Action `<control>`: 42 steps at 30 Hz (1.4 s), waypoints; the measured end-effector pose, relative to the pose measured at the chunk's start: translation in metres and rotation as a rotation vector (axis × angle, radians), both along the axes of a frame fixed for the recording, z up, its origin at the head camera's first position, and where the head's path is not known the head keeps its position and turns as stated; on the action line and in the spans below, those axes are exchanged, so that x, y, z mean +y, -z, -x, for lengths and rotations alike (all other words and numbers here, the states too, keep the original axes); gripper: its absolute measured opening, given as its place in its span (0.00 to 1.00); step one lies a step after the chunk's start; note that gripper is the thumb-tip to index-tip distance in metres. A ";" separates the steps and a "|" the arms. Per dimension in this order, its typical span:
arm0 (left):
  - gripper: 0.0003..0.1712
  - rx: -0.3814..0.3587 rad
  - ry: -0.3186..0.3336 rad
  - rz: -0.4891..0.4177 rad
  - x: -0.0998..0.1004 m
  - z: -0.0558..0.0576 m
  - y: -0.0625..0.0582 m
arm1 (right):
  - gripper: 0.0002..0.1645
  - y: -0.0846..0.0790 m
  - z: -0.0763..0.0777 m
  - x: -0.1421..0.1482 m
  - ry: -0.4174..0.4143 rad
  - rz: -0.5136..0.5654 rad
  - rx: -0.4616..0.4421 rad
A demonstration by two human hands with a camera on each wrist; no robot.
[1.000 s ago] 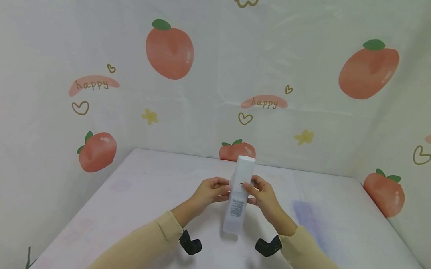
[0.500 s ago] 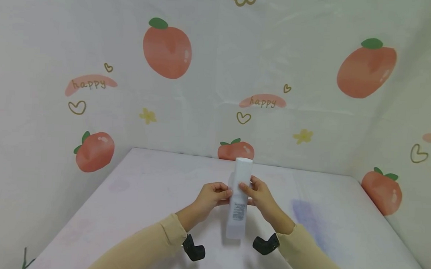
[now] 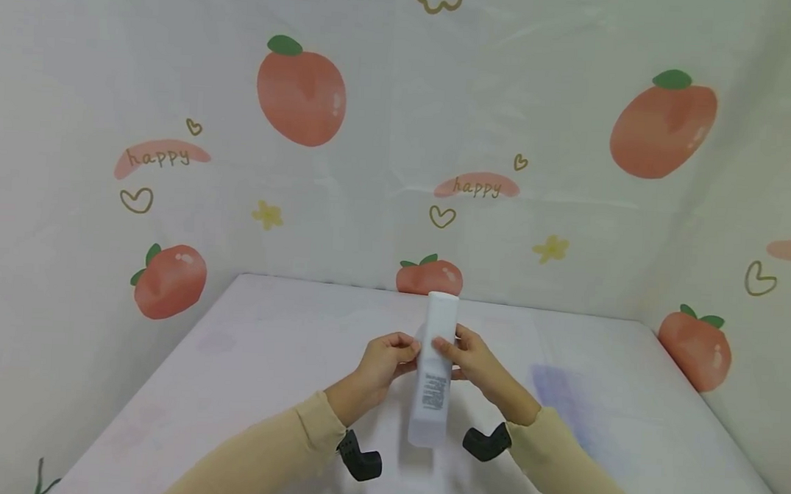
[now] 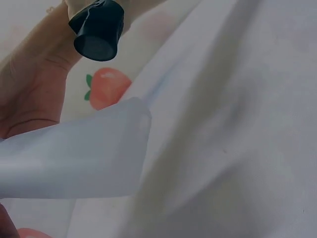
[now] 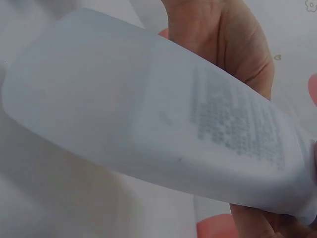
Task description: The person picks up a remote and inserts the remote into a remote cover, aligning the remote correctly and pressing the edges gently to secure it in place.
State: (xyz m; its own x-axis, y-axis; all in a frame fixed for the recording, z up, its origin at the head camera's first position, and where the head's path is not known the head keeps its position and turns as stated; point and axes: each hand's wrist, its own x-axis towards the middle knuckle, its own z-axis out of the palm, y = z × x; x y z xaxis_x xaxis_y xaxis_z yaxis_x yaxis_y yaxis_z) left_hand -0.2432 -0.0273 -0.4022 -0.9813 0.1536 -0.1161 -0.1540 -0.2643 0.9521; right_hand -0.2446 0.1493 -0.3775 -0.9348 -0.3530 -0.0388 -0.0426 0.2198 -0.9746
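A long white plastic bottle (image 3: 433, 359) is held up at the middle of the table, tilted, its narrow top end pointing away from me. Small grey print (image 3: 434, 392) covers part of its lower front. My left hand (image 3: 384, 361) pinches the bottle's left edge about halfway up, fingers bent. From the other side my right hand (image 3: 479, 361) grips it, thumb laid across the front and fingers partly behind. In the right wrist view the printed bottle (image 5: 163, 119) fills most of the picture; its smooth bottom end (image 4: 114, 148) shows in the left wrist view.
A white table (image 3: 300, 309) with faint pink and purple patches lies under the hands. A white cloth (image 3: 374, 128) printed with red fruit hangs behind and at both sides. Black wrist cameras (image 3: 360, 459) hang below both sleeves.
The bottle's lower end has tipped down and nearer, and its top has dropped slightly. The right thumb now covers a small dark mark on the front. Both hands keep hold.
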 end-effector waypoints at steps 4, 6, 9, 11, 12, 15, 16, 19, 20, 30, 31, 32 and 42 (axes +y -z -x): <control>0.09 -0.023 -0.036 0.010 0.000 0.001 -0.005 | 0.31 -0.003 0.000 -0.001 -0.027 -0.028 0.001; 0.08 -0.038 -0.052 0.021 0.000 0.002 -0.008 | 0.31 -0.004 0.000 -0.002 -0.034 -0.033 -0.005; 0.06 -0.053 -0.072 0.041 0.001 0.004 -0.012 | 0.31 -0.006 0.000 -0.003 -0.041 -0.037 -0.010; 0.05 -0.062 -0.082 0.050 0.001 0.006 -0.013 | 0.30 -0.007 0.000 -0.004 -0.043 -0.040 -0.009; 0.04 -0.065 -0.087 0.054 0.002 0.007 -0.013 | 0.30 -0.007 0.000 -0.004 -0.045 -0.039 -0.009; 0.04 -0.074 -0.101 0.057 0.002 0.010 -0.013 | 0.31 -0.007 0.000 -0.005 -0.052 -0.049 -0.007; 0.05 -0.078 -0.106 0.058 0.002 0.010 -0.013 | 0.31 -0.007 0.000 -0.006 -0.053 -0.052 -0.008; 0.05 -0.085 -0.117 0.059 0.002 0.012 -0.013 | 0.31 -0.005 0.000 -0.007 -0.054 -0.055 -0.014; 0.05 -0.087 -0.118 0.062 0.002 0.013 -0.012 | 0.31 -0.005 0.000 -0.008 -0.053 -0.059 -0.014; 0.02 -0.119 -0.134 0.060 0.002 0.017 -0.013 | 0.31 -0.001 -0.002 -0.013 -0.045 -0.081 -0.015; 0.02 -0.121 -0.133 0.062 0.002 0.017 -0.013 | 0.32 -0.001 -0.003 -0.013 -0.045 -0.080 -0.021; 0.02 -0.125 -0.132 0.062 0.002 0.017 -0.013 | 0.32 -0.001 -0.003 -0.013 -0.048 -0.076 -0.030; 0.04 -0.022 0.038 0.079 -0.008 0.009 -0.017 | 0.34 -0.006 0.005 -0.007 -0.023 0.054 -0.054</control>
State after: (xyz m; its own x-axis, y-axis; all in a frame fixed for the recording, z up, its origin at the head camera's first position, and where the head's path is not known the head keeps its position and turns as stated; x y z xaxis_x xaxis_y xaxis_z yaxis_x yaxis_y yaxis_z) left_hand -0.2523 -0.0348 -0.3852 -0.9719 0.1804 -0.1510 -0.1839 -0.1823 0.9659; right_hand -0.2496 0.1427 -0.3718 -0.9233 -0.3777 -0.0695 0.0062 0.1663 -0.9861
